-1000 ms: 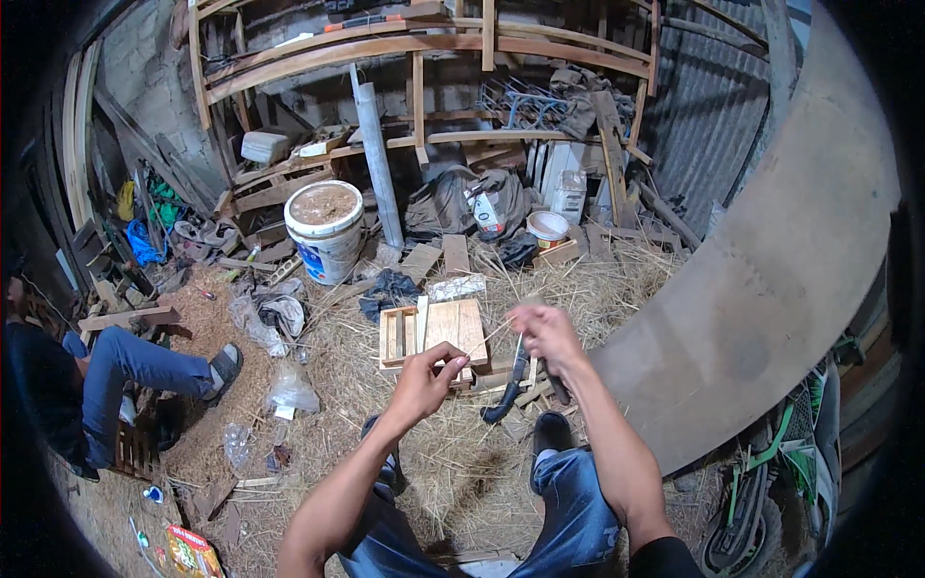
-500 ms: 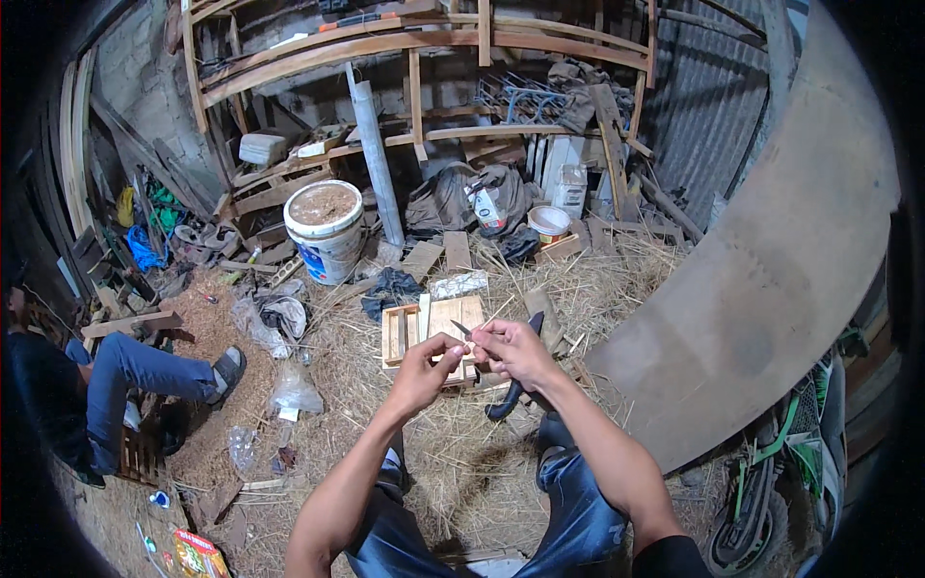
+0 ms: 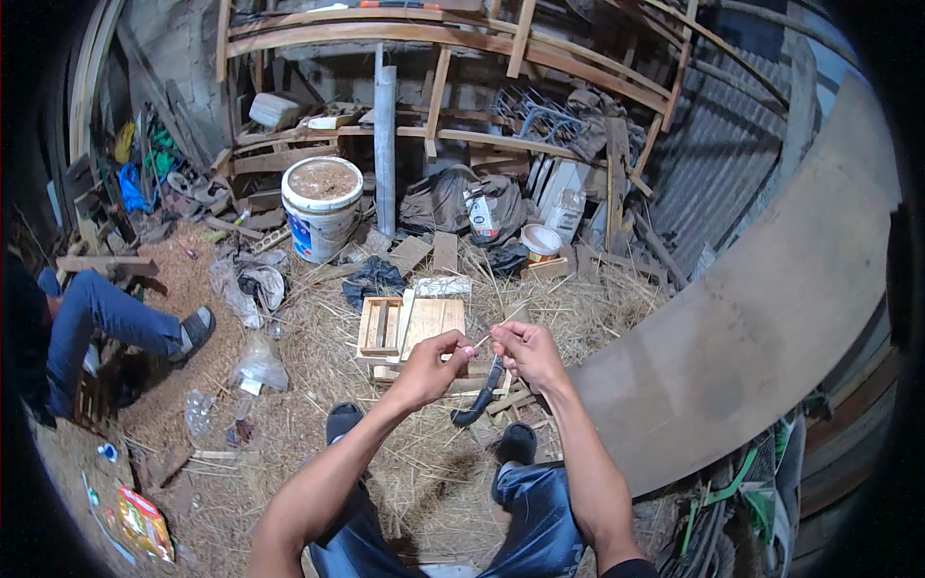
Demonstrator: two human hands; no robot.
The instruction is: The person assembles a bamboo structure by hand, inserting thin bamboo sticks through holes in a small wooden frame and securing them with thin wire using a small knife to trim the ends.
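Both hands are raised in front of me, close together. A thin pale stick (image 3: 484, 339) runs between their fingertips. My left hand (image 3: 436, 368) is closed, pinching its lower end between thumb and fingers. My right hand (image 3: 529, 355) pinches it farther up. Just beyond my left hand, on the straw-covered floor, sits a low wooden box (image 3: 445, 314) with a slotted compartment and a pale strip of wood across its top. A tool with a curved black handle (image 3: 470, 415) lies below my right hand, partly hidden by it.
A bucket of sawdust (image 3: 326, 180) stands behind the box, with a small tub (image 3: 542, 241) farther right. A large brown board (image 3: 732, 328) leans along the right side, by a green-framed motorbike (image 3: 742, 482). Another person's leg (image 3: 125, 313) reaches in from the left.
The view has shifted, moving the box left in the picture. My hands have drawn slightly apart, and the stick now shows between them. A dark pointed piece seen by my fingers earlier no longer shows.
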